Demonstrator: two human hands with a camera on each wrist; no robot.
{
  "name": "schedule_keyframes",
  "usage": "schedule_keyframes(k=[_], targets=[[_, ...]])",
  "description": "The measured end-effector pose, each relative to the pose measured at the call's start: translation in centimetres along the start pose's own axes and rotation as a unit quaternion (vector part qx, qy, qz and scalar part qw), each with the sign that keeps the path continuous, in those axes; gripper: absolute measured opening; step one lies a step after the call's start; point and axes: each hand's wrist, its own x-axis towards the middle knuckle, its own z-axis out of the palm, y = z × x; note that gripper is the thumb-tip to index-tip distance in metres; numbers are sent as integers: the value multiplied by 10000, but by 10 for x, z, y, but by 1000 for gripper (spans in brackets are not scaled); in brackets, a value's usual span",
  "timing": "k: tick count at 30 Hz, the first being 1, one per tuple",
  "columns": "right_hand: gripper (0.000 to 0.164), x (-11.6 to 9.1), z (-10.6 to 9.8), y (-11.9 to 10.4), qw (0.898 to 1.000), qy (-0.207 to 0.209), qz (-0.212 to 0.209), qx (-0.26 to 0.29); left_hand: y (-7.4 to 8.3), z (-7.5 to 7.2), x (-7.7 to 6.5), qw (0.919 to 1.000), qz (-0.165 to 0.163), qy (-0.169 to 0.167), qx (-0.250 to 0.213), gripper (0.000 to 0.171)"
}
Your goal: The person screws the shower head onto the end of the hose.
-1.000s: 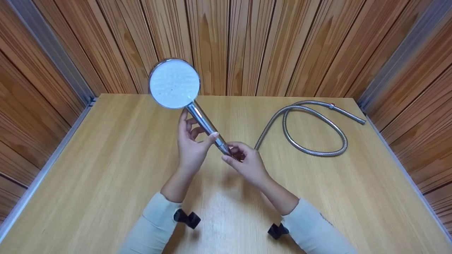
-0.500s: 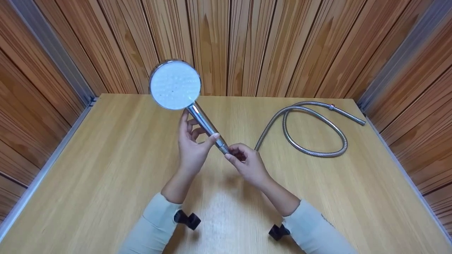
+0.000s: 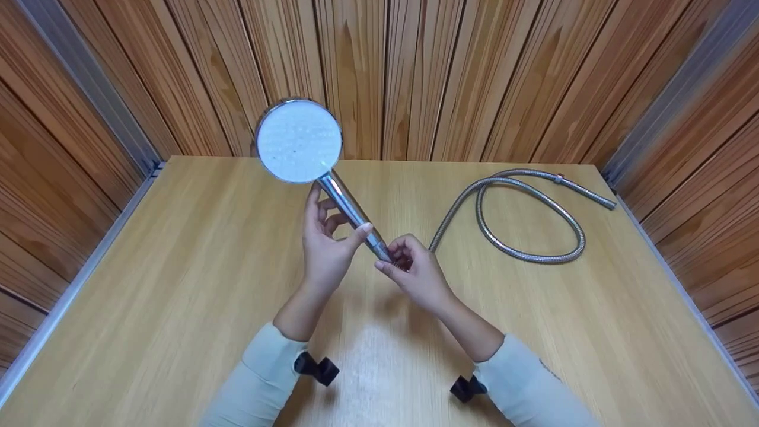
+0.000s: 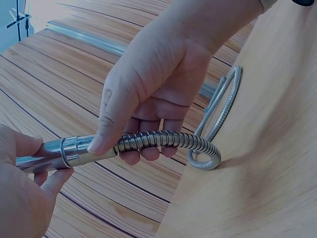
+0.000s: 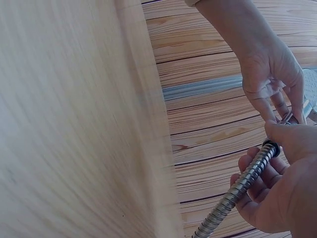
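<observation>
Both hands clamp one assembly: the left hand (image 3: 325, 249) curls thumb and fingers round the chrome handle of the shower head (image 3: 298, 140), and the right hand (image 3: 415, 274) pinches the ribbed metal hose (image 3: 529, 255) end against the handle's base.

Held above the middle of the wooden table (image 3: 178, 284), the shower head tilts up and away from the person, its round white spray face turned toward the head camera, its rim near the plank wall (image 3: 450, 77). From the right hand the hose runs right and lies in one loop on the table's far right part, its free end close to the right edge. Bare tabletop lies open to the left and near the person's sleeves.
</observation>
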Motion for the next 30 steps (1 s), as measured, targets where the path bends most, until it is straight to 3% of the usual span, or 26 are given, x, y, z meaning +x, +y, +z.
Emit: schedule_keyframes(k=[7,17,30], targets=[[19,-1,-1,0,9991,-186,-331,-178,-1,0,1,10000,-3,54,52,99],[38,-3,-2,0,9998,-49,-152,-74,0,2,0,10000,-17,-6,-17,98],[19,-3,-3,1,9984,-156,-475,-280,1,2,-1,9998,29,-42,-171,100]])
